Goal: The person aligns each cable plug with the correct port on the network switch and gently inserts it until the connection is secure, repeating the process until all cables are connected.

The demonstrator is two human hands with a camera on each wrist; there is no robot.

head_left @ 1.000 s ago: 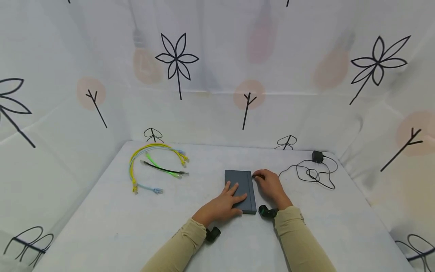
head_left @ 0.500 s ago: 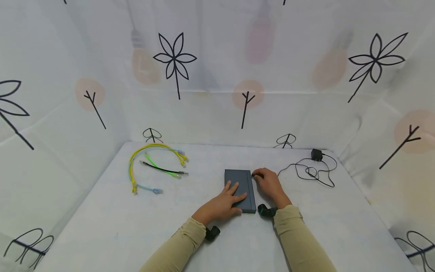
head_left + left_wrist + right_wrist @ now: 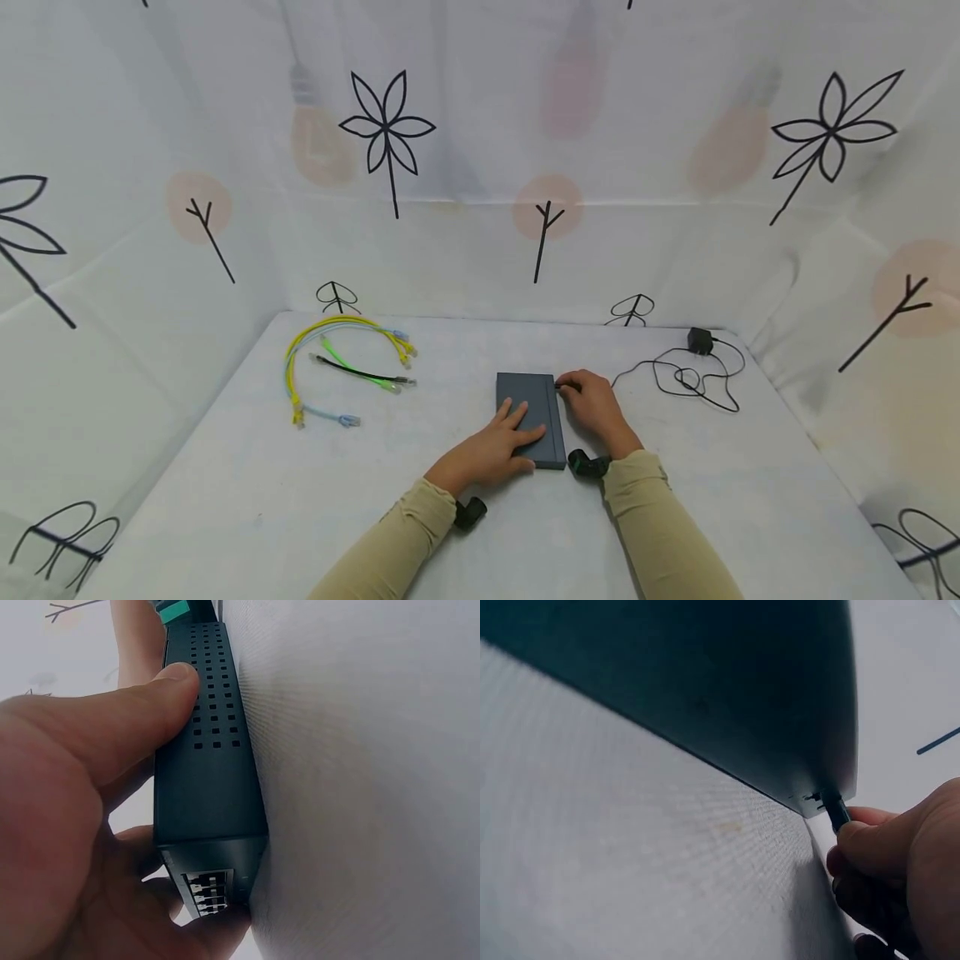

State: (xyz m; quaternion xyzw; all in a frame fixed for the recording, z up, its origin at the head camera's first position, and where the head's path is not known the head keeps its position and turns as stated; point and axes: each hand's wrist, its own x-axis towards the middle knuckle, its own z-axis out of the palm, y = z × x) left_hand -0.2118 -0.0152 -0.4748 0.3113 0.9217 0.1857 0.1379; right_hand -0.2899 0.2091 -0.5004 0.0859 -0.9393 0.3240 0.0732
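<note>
A dark grey network switch lies flat on the white table. My left hand grips its near left part. Several fingers are spread over the top, and the thumb presses the vented near end. In the left wrist view, a row of ports shows on one side, a finger beside it. At the switch's far right edge, my right hand pinches a black power plug between thumb and fingers. The plug's tip meets a socket in the casing; how deep it sits I cannot tell.
A thin black cord runs in loose loops to a black power adapter at the back right. Back left lie yellow network cables, a light blue cable, a green cable and a black cable.
Both hands keep the same places on the switch and plug. Only a slight shift of the head view shows.
</note>
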